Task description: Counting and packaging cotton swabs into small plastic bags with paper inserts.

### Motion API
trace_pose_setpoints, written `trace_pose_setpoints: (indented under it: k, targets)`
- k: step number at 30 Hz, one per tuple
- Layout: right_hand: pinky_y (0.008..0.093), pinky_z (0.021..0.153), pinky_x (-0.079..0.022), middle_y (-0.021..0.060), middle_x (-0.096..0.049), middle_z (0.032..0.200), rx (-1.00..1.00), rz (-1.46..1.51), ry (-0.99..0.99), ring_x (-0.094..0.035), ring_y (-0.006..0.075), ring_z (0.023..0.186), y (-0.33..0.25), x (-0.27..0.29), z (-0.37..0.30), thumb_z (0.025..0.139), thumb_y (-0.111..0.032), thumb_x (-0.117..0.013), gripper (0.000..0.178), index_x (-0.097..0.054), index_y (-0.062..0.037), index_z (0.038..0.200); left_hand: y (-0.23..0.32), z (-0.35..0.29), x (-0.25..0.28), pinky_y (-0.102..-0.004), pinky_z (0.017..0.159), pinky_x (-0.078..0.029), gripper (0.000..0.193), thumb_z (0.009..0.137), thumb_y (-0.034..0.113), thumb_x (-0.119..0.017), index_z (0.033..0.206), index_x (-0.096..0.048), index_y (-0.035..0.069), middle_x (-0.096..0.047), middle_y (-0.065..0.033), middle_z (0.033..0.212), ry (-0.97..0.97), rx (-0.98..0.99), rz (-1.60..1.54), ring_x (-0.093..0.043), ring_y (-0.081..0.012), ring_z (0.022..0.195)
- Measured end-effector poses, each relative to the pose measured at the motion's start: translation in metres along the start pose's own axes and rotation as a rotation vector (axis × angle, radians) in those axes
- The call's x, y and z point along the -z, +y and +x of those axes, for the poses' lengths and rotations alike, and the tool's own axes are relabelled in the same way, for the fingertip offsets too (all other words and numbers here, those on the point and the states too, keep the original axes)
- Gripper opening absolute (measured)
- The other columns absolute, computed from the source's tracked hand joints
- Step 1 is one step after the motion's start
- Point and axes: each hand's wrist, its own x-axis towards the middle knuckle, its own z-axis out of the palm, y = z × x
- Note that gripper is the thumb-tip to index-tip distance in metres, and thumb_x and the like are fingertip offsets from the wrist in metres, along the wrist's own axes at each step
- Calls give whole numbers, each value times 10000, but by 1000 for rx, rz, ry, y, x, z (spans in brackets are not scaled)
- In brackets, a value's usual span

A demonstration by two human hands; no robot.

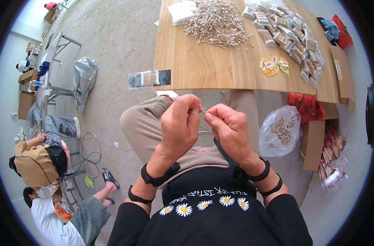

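Note:
Above my lap, my left hand (182, 120) and my right hand (228, 124) are raised close together, fingertips nearly meeting. Both pinch a thin wooden cotton swab (203, 110); only a short bit of its stick shows between the fingers, and its ends are hidden. Beyond them, a row of cotton swabs (150, 78) lies on a clear, dark-patterned sleeve (165, 77) that juts over the table's left front corner. A big loose heap of cotton swabs (215, 22) is spread farther back on the wooden table (211, 67).
Small yellow labels (273, 64) and a pile of packed swab bundles (291, 35) lie on the table's right side. Below it are a clear bag of swabs (281, 129) and an open cardboard box (312, 143). Two people sit at left, near a grey bag (84, 82).

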Motion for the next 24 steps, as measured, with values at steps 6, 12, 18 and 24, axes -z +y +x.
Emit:
trace_pose_setpoints:
  k: [6,12,18,24]
  targets:
    - [293,504,-389,92,-519,597,87,-137,45,-456,102,537,-2,1,-3,898,-34,-625,80,-624,21,840,-12,6,12,-292,590,-481,134,909,-37,-585,1036,-557,-7,-614,-115,766,-27,429,-101,-619,-136,681]
    - [302,504,-406,122,-562,642,264,-228,122,-497,162,514,5,-3,2,886,-5,-632,35,-619,16,862,-5,5,7,-227,639,-475,204,922,-28,-612,1117,-562,3,-625,-29,815,-17,401,-469,-584,-85,705]
    - [347,528,-429,147,-578,656,345,-321,116,-549,275,550,7,-8,5,864,4,-655,42,-614,8,871,-4,1,11,-211,629,-461,196,935,-32,-594,1127,-567,-2,-606,-20,796,-113,414,-475,-570,-76,708]
    - [329,504,-396,112,-547,622,306,-202,10,-521,223,532,5,-5,2,881,-24,-650,53,-617,13,862,3,5,14,-198,520,-343,103,964,20,-547,1066,-564,20,-528,30,683,-60,652,-810,-434,-35,575]
